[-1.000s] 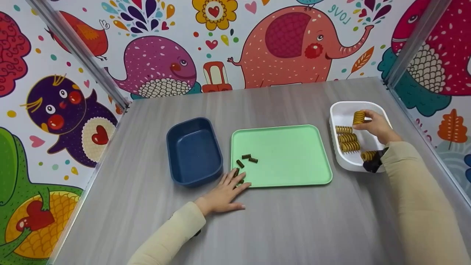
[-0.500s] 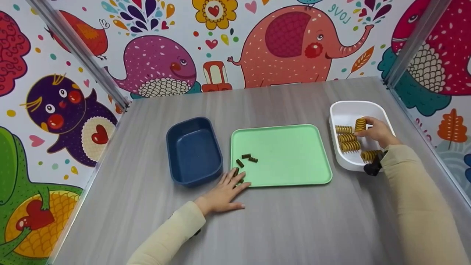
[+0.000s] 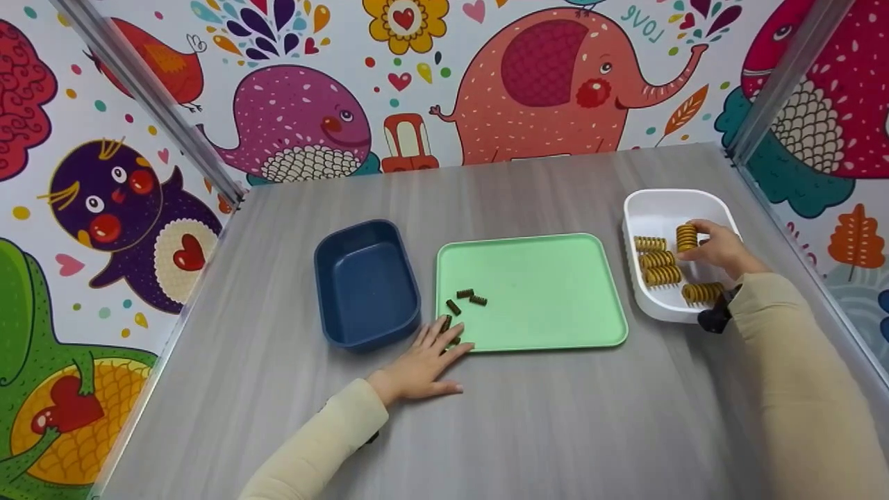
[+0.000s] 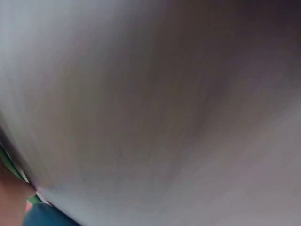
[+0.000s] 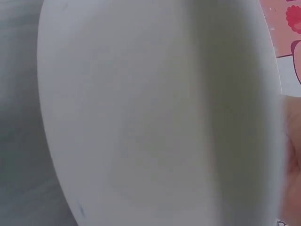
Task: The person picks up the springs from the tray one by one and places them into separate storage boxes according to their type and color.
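In the head view my right hand (image 3: 726,248) pinches a ridged yellow-brown cylinder (image 3: 686,237), coil-like, upright inside the white box (image 3: 684,196). Similar ridged cylinders (image 3: 660,276) lie on their sides at the box's left, and another one (image 3: 701,292) lies at its near end. My left hand (image 3: 417,371) rests with spread, straight fingers over the near left corner of the light green tray (image 3: 542,292). Small dark brown ridged pieces (image 3: 453,307) lie on the tray by those fingertips, some partly hidden. The right wrist view is mostly the white box wall (image 5: 141,117), with a bit of hand at right.
A deep navy blue box (image 3: 368,288) stands left of the tray, with nothing seen in it. Grey wood-grain tabletop (image 3: 542,430) surrounds everything. Cartoon-printed walls (image 3: 305,125) and metal corner posts bound the table. The left wrist view shows mainly blurred tabletop (image 4: 141,117).
My right hand has moved a little nearer and to the right within the white box, carrying the ridged yellow-brown cylinder. The left hand has stayed in place.
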A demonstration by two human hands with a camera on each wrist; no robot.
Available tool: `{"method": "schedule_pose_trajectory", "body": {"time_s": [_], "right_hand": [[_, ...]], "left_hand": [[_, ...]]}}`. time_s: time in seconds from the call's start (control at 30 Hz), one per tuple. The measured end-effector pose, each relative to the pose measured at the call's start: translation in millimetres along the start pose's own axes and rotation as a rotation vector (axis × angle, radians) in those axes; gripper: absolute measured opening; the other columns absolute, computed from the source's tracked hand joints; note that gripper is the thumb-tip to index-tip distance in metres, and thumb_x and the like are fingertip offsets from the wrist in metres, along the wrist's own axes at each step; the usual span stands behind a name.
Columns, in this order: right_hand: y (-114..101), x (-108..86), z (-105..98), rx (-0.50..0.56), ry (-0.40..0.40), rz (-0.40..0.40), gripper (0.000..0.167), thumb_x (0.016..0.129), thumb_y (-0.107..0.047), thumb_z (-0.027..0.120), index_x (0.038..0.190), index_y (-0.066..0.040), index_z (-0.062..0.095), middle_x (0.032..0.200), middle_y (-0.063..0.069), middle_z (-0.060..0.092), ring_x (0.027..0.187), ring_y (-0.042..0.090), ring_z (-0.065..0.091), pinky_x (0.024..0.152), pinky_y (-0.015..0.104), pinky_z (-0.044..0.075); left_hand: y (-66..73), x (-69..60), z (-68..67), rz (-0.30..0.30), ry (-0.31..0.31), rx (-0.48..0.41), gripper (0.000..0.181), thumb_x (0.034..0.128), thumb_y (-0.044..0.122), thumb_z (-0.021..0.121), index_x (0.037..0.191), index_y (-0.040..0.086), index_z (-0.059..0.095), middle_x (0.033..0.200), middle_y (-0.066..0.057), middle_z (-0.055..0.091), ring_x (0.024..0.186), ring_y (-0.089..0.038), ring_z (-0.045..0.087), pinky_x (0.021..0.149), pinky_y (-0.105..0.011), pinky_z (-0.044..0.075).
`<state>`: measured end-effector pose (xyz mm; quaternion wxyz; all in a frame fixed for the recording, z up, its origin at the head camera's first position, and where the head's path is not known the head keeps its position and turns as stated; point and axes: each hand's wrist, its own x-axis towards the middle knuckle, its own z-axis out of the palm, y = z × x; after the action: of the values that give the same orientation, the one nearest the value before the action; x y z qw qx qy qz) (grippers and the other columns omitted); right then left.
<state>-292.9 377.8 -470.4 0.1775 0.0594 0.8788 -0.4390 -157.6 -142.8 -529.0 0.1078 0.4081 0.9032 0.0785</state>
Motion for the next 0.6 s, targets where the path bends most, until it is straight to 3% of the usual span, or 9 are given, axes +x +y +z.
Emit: {"method": "schedule_pose_trajectory", "body": {"time_s": [0.17, 0.33, 0.47, 0.6], "right_hand": [[0.1, -0.6, -3.9, -0.053, -0.073, 0.001, 0.087, 0.08, -0.018, 0.071, 0.144, 0.002, 0.015, 0.143, 0.032, 0.014, 0.126, 0.048, 0.02, 0.103, 0.06, 0.018], [-2.7, -0.9, -6.3, -0.122, -0.137, -0.012, 0.084, 0.078, -0.015, 0.072, 0.142, 0.002, 0.02, 0.141, 0.034, 0.016, 0.127, 0.051, 0.015, 0.102, 0.064, 0.015], [-3.0, -2.4, -8.1, -0.221, -0.172, -0.073, 0.078, 0.077, -0.01, 0.072, 0.14, 0.003, 0.025, 0.14, 0.033, 0.019, 0.125, 0.053, 0.018, 0.1, 0.064, 0.017], [-2.3, -5.0, -8.5, -0.243, -0.204, -0.089, 0.075, 0.077, -0.006, 0.07, 0.139, 0.002, 0.028, 0.141, 0.031, 0.02, 0.125, 0.053, 0.015, 0.1, 0.066, 0.014]], "left_hand": [[-0.4, 0.9, 0.8, -0.011, -0.015, 0.003, 0.07, 0.089, 0.056, 0.043, 0.147, 0.022, 0.022, 0.154, -0.008, 0.004, 0.14, -0.034, -0.007, 0.11, -0.053, 0.007], [0.3, 0.9, 1.0, -0.016, -0.016, -0.003, 0.071, 0.0887, 0.057, 0.044, 0.147, 0.022, 0.022, 0.154, -0.008, 0.004, 0.14, -0.034, -0.008, 0.11, -0.053, 0.005], [-0.8, 1.2, 2.6, -0.012, -0.008, 0.003, 0.071, 0.0885, 0.058, 0.043, 0.147, 0.023, 0.022, 0.154, -0.008, 0.004, 0.14, -0.034, -0.007, 0.11, -0.053, 0.006], [-2.1, 1.9, 3.9, -0.003, 0.003, 0.017, 0.071, 0.0885, 0.058, 0.043, 0.147, 0.022, 0.022, 0.154, -0.009, 0.005, 0.14, -0.034, -0.006, 0.11, -0.054, 0.007]]}}
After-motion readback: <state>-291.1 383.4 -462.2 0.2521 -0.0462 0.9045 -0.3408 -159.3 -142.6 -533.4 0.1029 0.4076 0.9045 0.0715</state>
